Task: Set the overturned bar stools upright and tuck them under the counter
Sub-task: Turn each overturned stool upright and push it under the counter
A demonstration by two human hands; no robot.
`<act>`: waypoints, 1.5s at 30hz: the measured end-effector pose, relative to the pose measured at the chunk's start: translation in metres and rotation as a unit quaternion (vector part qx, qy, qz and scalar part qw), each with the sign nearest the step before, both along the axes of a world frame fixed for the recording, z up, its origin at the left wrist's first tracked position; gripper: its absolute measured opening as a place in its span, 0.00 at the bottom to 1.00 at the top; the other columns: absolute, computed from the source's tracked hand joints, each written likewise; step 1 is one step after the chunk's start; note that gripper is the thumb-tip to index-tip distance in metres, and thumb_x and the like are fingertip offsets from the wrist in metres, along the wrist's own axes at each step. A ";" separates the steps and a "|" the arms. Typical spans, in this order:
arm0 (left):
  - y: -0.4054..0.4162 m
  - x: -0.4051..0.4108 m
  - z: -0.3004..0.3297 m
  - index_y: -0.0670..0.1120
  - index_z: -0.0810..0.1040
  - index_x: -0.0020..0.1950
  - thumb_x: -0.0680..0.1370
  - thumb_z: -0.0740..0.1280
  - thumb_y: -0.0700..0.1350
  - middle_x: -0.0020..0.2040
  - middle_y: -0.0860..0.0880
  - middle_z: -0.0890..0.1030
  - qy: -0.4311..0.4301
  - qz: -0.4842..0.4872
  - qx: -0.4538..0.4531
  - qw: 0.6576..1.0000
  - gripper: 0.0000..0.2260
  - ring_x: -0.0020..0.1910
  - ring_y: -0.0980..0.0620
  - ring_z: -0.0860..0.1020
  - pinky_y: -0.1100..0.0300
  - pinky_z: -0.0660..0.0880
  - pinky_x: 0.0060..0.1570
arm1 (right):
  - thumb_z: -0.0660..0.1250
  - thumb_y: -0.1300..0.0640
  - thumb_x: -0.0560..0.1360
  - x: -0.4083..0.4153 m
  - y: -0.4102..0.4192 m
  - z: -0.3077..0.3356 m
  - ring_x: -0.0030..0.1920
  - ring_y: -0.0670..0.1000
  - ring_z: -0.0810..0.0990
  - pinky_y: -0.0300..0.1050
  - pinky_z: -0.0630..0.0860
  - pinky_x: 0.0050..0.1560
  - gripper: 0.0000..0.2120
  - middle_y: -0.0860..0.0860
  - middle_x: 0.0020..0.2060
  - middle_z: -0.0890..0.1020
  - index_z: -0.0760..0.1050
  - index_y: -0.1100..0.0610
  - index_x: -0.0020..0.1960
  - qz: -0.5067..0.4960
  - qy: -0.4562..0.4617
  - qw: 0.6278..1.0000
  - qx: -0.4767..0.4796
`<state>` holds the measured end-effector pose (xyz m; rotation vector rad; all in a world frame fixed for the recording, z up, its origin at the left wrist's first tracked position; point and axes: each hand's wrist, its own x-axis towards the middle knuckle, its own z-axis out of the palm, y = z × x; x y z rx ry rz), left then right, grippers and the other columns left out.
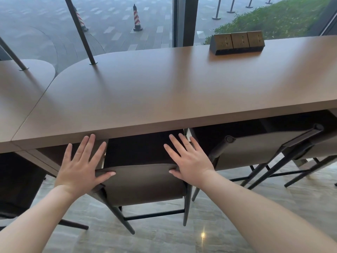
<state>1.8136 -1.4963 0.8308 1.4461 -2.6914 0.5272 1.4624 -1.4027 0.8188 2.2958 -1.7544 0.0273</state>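
My left hand (80, 167) and right hand (187, 161), both spread flat on the stool (144, 183) backrest; uneven pushing risks jamming it against the surface (164, 92) edge just beyond my fingertips.

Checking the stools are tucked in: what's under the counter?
Under the long brown counter: dark seats of two upright grey-backed stools, a third's edge. Front legs hidden.
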 end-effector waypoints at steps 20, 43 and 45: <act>-0.035 0.020 -0.016 0.47 0.52 0.81 0.76 0.51 0.70 0.81 0.40 0.51 0.019 -0.105 -0.060 0.993 0.40 0.80 0.41 0.50 0.38 0.47 0.76 | 0.66 0.36 0.73 0.016 -0.017 0.003 0.76 0.62 0.61 0.63 0.57 0.73 0.38 0.58 0.78 0.60 0.62 0.53 0.77 -0.022 0.018 1.000 -0.007; 0.001 0.018 -0.039 0.48 0.52 0.81 0.74 0.52 0.73 0.81 0.39 0.48 0.020 -0.001 0.018 1.000 0.43 0.80 0.41 0.47 0.44 0.41 0.75 | 0.66 0.38 0.75 0.010 -0.008 -0.030 0.76 0.61 0.59 0.62 0.56 0.74 0.38 0.59 0.78 0.59 0.59 0.55 0.78 0.036 0.051 0.998 -0.029; 0.001 0.017 -0.040 0.48 0.52 0.81 0.74 0.52 0.73 0.81 0.39 0.48 0.025 0.009 0.014 1.000 0.43 0.80 0.41 0.46 0.44 0.40 0.75 | 0.66 0.38 0.75 0.008 -0.013 -0.030 0.76 0.61 0.59 0.62 0.56 0.74 0.38 0.59 0.78 0.60 0.60 0.55 0.78 0.034 0.054 0.998 -0.029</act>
